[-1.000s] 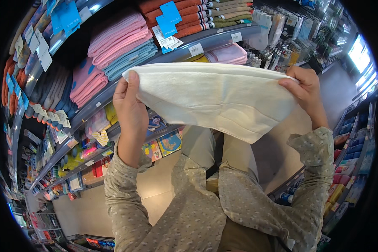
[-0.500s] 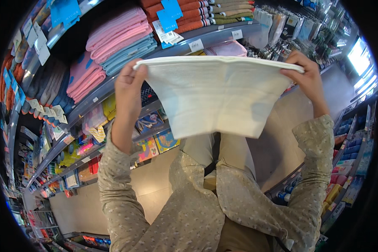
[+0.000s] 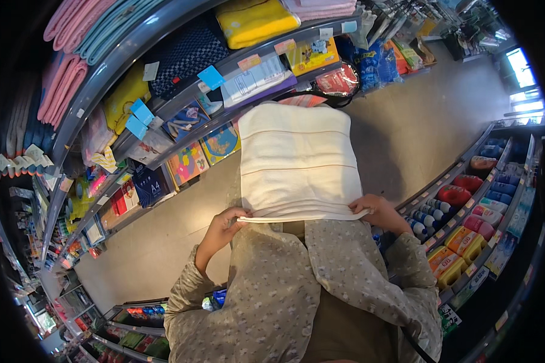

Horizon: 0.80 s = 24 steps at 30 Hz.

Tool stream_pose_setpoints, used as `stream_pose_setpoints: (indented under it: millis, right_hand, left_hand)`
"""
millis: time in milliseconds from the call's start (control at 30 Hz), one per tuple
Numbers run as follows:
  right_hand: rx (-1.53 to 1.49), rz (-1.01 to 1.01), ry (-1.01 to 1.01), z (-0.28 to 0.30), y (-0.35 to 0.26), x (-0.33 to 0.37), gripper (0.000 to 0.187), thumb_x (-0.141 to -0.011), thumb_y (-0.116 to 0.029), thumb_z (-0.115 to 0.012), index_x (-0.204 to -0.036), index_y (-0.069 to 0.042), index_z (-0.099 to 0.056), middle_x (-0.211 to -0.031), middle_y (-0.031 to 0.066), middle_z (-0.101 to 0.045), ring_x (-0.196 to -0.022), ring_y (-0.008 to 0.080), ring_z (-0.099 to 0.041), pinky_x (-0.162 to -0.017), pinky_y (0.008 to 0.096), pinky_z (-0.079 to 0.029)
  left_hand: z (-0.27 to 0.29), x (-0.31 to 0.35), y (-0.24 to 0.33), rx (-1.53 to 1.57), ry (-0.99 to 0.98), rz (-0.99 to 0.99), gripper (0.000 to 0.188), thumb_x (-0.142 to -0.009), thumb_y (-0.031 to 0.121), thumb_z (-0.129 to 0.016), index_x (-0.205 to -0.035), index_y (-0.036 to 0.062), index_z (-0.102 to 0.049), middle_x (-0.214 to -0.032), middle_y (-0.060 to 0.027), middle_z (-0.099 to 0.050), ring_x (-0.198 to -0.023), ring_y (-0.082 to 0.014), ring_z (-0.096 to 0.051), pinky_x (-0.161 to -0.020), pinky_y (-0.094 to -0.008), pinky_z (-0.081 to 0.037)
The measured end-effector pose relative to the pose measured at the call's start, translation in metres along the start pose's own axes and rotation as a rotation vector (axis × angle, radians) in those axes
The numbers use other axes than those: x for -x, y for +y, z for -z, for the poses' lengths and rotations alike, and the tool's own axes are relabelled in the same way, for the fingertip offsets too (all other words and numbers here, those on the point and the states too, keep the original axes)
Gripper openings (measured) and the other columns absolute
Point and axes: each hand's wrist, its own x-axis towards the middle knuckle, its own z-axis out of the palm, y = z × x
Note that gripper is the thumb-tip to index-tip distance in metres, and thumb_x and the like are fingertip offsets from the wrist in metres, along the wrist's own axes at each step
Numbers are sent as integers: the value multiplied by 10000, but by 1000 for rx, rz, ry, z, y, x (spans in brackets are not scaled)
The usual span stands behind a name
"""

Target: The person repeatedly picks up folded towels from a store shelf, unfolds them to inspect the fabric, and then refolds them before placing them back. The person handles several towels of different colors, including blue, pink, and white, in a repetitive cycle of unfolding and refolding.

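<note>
A white towel (image 3: 298,148) with thin tan lines across it stretches out in front of my body, its far part spread away from me. At its near left corner my left hand (image 3: 227,227) pinches the folded edge between thumb and fingers. My right hand (image 3: 378,212) grips the near right corner the same way. Between the hands the near edge is pulled fairly straight, with several creases just beyond it. The towel hides my legs.
Shelves on the left hold pink folded towels (image 3: 63,88), a yellow towel (image 3: 257,23), a dark checked cloth (image 3: 188,57) and flat printed packs. On the right, a shelf carries bottles and orange packs (image 3: 457,248). Tiled floor (image 3: 151,242) runs between them.
Both hands have come down and toward my body with the towel's edge. The towel, which hung down from my raised hands, now extends away from me. The view has shifted lower along the shelves.
</note>
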Motion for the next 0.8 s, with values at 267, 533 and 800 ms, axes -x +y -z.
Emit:
stream_pose_setpoints:
  millis: [267, 533, 800]
  right_hand:
    - [-108, -58, 4, 3, 9, -5, 171, -698, 44, -703, -838, -14, -624, -932, 119, -661, -920, 233, -635, -797, 316, -491]
    - [-13, 3, 294, 51, -25, -32, 165, -773, 14, -671, -915, -43, -610, -879, 28, -630, -831, 111, -588, -763, 247, -459]
    - [-255, 345, 609, 144, -142, -73, 178, -850, -68, -659, -1009, -52, -580, -908, 9, -623, -824, 64, -580, -727, 197, -456]
  left_hand:
    - [6, -7, -6, 35, 40, 40, 134, -859, 68, -641, -972, 8, -602, -957, -76, -646, -920, -170, -597, -838, -268, -443]
    - [38, -28, 19, 48, 266, -41, 125, -873, 79, -628, -977, 27, -583, -954, -28, -611, -941, -101, -548, -836, -252, -433]
    - [111, -84, 155, 122, 610, -578, 178, -915, 107, -588, -1075, 38, -553, -946, 1, -585, -857, -61, -531, -757, -204, -418]
